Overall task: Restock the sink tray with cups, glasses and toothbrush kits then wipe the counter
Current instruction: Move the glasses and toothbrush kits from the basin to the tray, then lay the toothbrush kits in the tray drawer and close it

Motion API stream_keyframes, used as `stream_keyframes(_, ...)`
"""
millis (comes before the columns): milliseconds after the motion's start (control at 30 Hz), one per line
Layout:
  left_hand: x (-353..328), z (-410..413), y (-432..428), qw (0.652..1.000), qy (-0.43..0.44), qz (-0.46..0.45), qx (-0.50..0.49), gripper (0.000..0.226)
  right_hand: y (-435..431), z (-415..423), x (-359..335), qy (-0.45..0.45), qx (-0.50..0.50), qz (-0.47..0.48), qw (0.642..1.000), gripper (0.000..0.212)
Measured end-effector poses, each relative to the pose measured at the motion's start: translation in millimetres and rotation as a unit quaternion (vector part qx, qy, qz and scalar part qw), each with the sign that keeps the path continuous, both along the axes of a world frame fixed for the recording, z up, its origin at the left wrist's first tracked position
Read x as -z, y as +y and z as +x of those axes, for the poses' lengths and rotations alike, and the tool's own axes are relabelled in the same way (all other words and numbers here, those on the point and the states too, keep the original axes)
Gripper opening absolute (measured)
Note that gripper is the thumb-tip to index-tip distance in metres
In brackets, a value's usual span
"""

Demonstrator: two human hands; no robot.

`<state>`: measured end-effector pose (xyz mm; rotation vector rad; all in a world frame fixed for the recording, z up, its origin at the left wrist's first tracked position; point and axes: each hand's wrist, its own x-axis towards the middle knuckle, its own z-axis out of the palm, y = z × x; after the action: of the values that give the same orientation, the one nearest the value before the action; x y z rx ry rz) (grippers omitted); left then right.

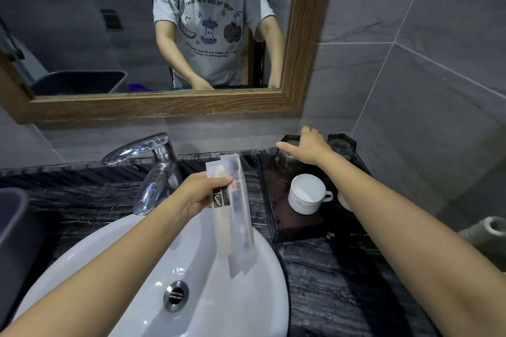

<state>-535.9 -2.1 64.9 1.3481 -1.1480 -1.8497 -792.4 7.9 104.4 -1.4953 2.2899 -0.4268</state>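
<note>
My left hand (201, 192) grips clear wrapped packets, a comb and a toothbrush kit (237, 223), upright over the white basin (153, 276). My right hand (308, 146) reaches to the far end of the dark tray (276, 210) and rests over the top of an upturned glass (284, 161), thumb stretched left; how its fingers lie behind the glass is hidden. A second upturned glass (341, 146) stands to its right. A white cup (308, 194) sits upright mid-tray. Another white cup (344, 201) peeks out under my right forearm.
A chrome tap (153, 169) stands behind the basin on the black marbled counter (342, 290). A grey bin (13, 227) is at the left edge. A paper roll (484, 232) lies at the right. The mirror (137, 22) hangs above, tiled wall on the right.
</note>
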Motion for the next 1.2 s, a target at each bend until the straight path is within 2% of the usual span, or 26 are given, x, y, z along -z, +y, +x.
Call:
stream_keyframes(133,-14,-7,4,0.998,0.019,-0.033,0.041,0.012,24,12,-24,-0.004,-0.033,-0.101,0.994,0.077)
stream_keyframes(200,-22,-10,7,0.997,0.04,-0.043,0.058,0.011,44,26,-32,-0.063,-0.055,-0.121,0.989,0.062)
stream_keyframes(300,-34,-14,14,0.994,0.059,-0.051,0.08,0.02,83,56,-30,-0.198,-0.089,-0.067,0.974,0.046)
stream_keyframes(367,-38,-14,20,0.992,0.07,-0.05,0.087,0.023,103,76,-20,-0.272,-0.073,-0.04,0.959,0.036)
stream_keyframes(467,-39,-12,29,0.991,0.097,-0.04,0.084,0.01,123,97,-6,-0.358,-0.023,-0.041,0.933,0.025)
stream_keyframes(533,-36,-10,36,0.992,0.104,-0.024,0.072,0.006,134,105,-1,-0.384,0.009,-0.059,0.921,0.018)
stream_keyframes(633,-28,-5,47,0.992,0.101,0.004,0.078,0.005,147,114,2,-0.396,0.055,-0.074,0.914,0.017)
stream_keyframes(767,-13,3,59,0.99,0.098,0.032,0.093,0.017,159,127,12,-0.399,0.081,-0.052,0.912,0.014)
stream_keyframes(1000,14,5,79,0.989,0.088,0.063,0.103,0.01,183,130,49,-0.448,0.122,-0.015,0.886,0.033)
stream_keyframes(1100,23,5,89,0.986,0.094,0.09,0.104,0.01,194,114,66,-0.458,0.171,-0.03,0.872,0.031)
stream_keyframes(1133,26,5,92,0.985,0.095,0.1,0.1,0.01,196,105,72,-0.438,0.198,-0.048,0.875,0.03)
stream_keyframes(1200,31,3,95,0.984,0.1,0.116,0.093,0.01,199,82,86,-0.325,0.255,-0.072,0.908,0.027)
